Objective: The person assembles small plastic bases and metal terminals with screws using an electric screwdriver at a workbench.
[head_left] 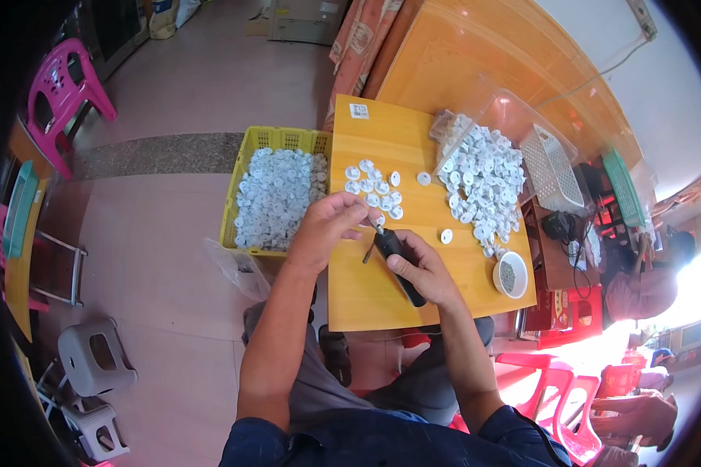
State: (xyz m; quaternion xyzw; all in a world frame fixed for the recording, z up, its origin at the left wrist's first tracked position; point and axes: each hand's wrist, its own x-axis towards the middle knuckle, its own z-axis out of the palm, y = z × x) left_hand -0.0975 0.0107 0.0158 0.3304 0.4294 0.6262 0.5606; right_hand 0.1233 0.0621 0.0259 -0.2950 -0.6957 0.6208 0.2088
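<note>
The right hand (427,268) wraps firmly around a black handheld screwdriver (403,276) above the near part of the wooden table (358,300). At its tip, the left hand (325,227) bends thumb and forefinger nearly together; whether they pinch a small part, I cannot tell. White round discs (372,187) lie just beyond, between the yellow crate (230,214) and a larger disc heap (483,175).

No legible text, white table label (358,111) included
</note>
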